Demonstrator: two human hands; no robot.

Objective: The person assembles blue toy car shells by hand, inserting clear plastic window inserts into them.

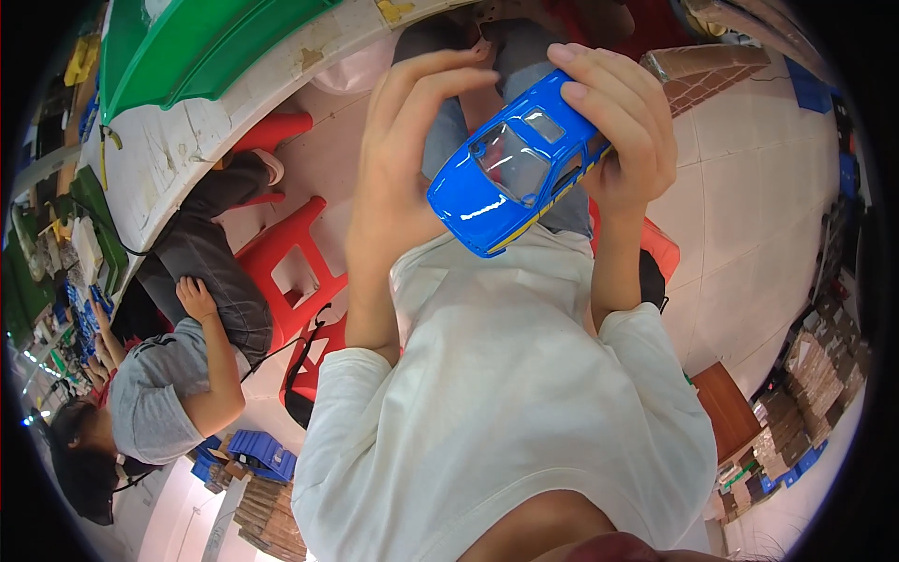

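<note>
A glossy blue toy car point(473, 199), with clear windows and a yellow stripe along its side, is held up in front of my white shirt. My right hand point(629, 126) grips its rear end, fingers over the roof edge and side. Around the other side curves my left hand point(398, 150), its fingers apart and bent above the car. The base of that hand lies close to the car's hood; whether they touch, I cannot tell. The left thumb is mostly hidden behind the car.
At upper left, a green bin point(187, 47) stands on a worn white table point(220, 122). A co-worker in a grey shirt point(164, 393) sits to my left, near a red plastic stool point(295, 267). A cardboard piece point(707, 70) is at upper right; stacked boxes point(810, 375) are at far right.
</note>
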